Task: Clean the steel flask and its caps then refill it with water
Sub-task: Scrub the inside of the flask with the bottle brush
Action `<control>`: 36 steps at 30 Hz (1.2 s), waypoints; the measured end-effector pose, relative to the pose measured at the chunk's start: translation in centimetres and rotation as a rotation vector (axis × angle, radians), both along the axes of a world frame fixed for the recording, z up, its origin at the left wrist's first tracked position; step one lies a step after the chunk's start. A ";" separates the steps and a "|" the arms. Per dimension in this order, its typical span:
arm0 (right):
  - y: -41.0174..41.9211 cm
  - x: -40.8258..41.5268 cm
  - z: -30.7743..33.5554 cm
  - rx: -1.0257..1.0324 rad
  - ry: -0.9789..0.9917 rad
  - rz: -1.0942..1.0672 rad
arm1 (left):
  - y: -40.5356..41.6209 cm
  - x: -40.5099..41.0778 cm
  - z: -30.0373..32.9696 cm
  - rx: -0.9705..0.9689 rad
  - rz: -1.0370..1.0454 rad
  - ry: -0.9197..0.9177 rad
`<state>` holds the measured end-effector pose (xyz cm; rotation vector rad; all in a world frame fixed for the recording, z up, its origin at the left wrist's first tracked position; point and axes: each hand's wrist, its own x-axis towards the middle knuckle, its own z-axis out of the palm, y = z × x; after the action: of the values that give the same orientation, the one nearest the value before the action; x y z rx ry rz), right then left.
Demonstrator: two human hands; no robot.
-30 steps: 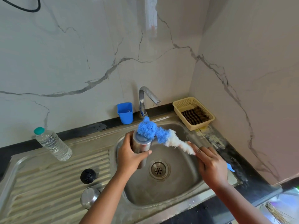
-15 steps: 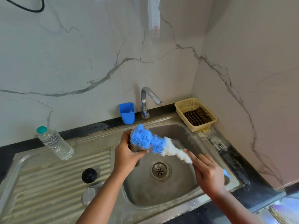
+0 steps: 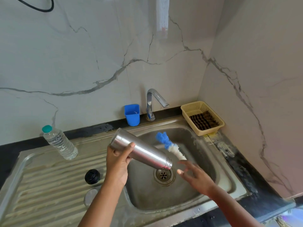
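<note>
Tipped mouth-down since a second ago, the steel flask (image 3: 141, 150) drains over the sink (image 3: 229, 185), gripped by the left hand (image 3: 117, 158); right hand (image 3: 195, 175), fingers loose beside the bottle brush (image 3: 170, 145), must next rinse it.

Quick headcount, going out from where the left hand (image 3: 117, 158) grips: one steel flask (image 3: 141, 151), held near its base, open neck tipped down over the drain. Two hands total, the right hand (image 3: 195, 176) just past the flask's mouth with fingers spread. One bottle brush (image 3: 170, 146) with blue and white bristles, right behind the flask's neck. Two caps below-left of the grip: one black cap (image 3: 92, 176), one steel cap (image 3: 91, 196) nearer the wrist. One water bottle (image 3: 59, 142) out to the left. One blue cup (image 3: 132, 114), one tap (image 3: 153, 102), one yellow basket (image 3: 191, 106), one sink (image 3: 236, 187).
</note>
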<state>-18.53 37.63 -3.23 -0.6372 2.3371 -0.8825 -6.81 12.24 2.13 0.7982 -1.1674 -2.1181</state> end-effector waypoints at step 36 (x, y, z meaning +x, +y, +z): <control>-13.8 -3.8 9.2 0.004 0.475 -0.041 | -2.7 4.7 -0.4 -1.607 -0.127 -0.673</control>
<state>-22.28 23.83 6.01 -0.8783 2.7772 -0.8100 -2.07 9.53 1.77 0.5412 -2.6070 -0.3572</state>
